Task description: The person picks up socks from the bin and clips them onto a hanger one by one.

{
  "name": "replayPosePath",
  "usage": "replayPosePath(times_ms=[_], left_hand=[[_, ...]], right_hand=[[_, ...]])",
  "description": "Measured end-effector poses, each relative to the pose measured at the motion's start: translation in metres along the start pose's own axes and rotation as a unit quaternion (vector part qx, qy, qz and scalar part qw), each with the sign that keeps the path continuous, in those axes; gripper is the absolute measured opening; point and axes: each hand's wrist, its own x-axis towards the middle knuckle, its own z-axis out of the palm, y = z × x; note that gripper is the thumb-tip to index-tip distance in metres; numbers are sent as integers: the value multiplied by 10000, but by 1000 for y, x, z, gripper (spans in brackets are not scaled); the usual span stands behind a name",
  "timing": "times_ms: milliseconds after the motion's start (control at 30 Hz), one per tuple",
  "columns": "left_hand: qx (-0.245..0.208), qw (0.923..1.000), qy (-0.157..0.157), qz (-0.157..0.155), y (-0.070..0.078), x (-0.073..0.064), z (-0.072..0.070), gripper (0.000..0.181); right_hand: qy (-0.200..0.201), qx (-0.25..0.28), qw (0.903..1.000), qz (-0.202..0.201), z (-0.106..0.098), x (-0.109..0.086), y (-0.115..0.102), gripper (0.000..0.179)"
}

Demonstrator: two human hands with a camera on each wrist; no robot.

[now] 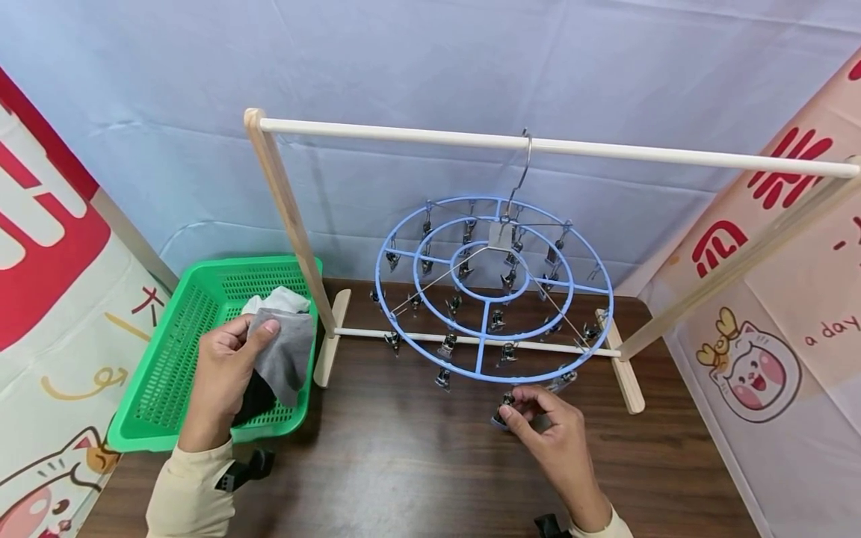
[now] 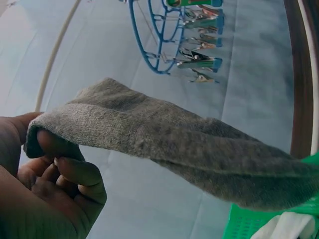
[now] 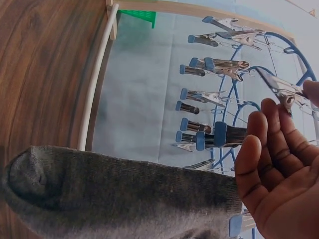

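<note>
In the head view my left hand (image 1: 222, 366) pinches a grey sock (image 1: 285, 355) by its cuff, over the green basket. Up close, the left wrist view has this sock (image 2: 149, 129) stretching away from the fingers, one finger inside the cuff. My right hand (image 1: 554, 433) pinches a metal clip (image 3: 279, 89) with blue pads between thumb and fingers, at the near rim of a round blue hanger (image 1: 480, 359). Beside that hand, in the right wrist view, another grey sock (image 3: 119, 194) hangs toe down, a blue-padded clip (image 3: 235, 226) at its upper end.
The hanger hooks over the white rod (image 1: 403, 134) of a wooden stand (image 1: 289, 217), with several clips dangling from its rings. A green basket (image 1: 158, 373) stands left, holding white cloth (image 1: 277, 300) and black cloth (image 1: 254, 403). Dark wooden tabletop (image 1: 403, 463) lies beneath.
</note>
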Motion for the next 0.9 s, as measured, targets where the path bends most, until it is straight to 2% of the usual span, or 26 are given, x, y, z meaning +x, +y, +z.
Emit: replayPosePath(times_ms=[100,300,467,667,900], left_hand=[[-4,9996,-268,49,2,-2,0,22],[7,9990,-446,10,6,-8,5,12],[111,9973,-720,30,10,-14,10,9],[146,9947,-1017,68,14,-20,16,5],[151,9924,-1213,130,13,-25,19,6]], right_hand=[[34,65,10000,-56,1,-2,9,24],[-93,172,9998,97,1,-9,36,25],[-116,247,9994,201,1,-9,43,27],[-70,41,9995,297,4,-7,38,29],[-70,-4,9997,235,3,1,9,24]])
